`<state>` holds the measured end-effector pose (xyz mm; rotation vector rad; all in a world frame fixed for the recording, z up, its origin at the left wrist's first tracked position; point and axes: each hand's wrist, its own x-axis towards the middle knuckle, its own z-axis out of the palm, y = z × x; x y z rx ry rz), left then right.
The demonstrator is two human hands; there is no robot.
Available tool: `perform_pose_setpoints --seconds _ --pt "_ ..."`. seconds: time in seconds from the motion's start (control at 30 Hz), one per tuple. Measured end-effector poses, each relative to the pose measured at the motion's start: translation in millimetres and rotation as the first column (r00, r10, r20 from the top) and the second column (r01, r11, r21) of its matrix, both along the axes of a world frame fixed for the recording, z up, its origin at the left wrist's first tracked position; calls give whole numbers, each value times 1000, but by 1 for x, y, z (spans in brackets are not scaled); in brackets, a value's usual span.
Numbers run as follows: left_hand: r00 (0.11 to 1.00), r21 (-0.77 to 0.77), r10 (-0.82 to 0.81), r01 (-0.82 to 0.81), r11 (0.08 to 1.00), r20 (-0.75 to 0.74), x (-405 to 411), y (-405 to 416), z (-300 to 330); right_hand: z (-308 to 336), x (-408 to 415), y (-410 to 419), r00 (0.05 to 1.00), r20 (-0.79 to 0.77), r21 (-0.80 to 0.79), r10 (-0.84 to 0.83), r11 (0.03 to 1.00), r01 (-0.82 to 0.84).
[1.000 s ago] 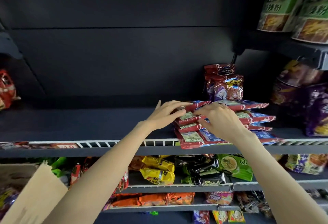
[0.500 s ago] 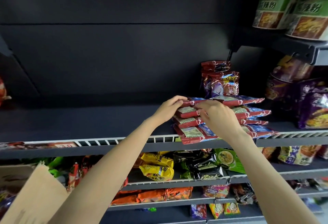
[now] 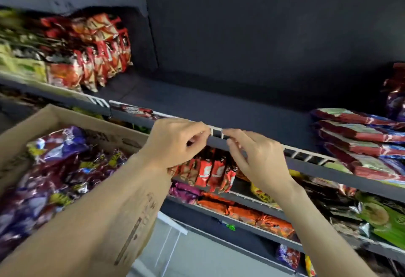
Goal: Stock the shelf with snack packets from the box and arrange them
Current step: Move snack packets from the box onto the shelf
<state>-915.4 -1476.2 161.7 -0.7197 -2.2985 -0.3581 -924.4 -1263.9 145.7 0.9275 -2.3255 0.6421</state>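
Note:
My left hand and my right hand hover side by side in front of the white wire rail of the dark shelf. Both hold nothing, with fingers loosely curled. A stack of flat red and blue snack packets lies on the shelf to the right, apart from both hands. An open cardboard box at the lower left holds several shiny purple, red and yellow snack packets; my left forearm crosses its near corner.
Upright red packets fill the neighbouring shelf at the left. Lower shelves carry red, orange and green packets. A purple and red bag stands at the far right behind the stack. A pale floor shows below.
Both hands have let go of the red packet stack and moved left and back to the shelf's front rail. The view has swung left, bringing the box into sight.

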Motion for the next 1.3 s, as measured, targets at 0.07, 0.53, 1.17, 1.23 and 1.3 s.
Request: perform_pose_setpoints --seconds 0.07,0.53,1.17,1.23,1.3 --pt "989 -33 132 -130 991 65 27 -58 -9 -13 2 -44 977 123 -14 176 984 -175" --pt "328 -163 527 -711 685 784 145 -373 -143 -109 -43 -361 786 444 495 430 614 -615" --pt "190 -180 410 -683 708 892 141 -397 -198 -140 -84 -595 767 530 660 362 391 -641" --pt "216 -140 376 -675 724 901 142 -398 -195 -136 -80 -594 765 556 672 326 366 -644" --pt "238 -125 355 -647 752 904 144 -397 -191 -134 -78 -589 722 622 622 303 368 -691"
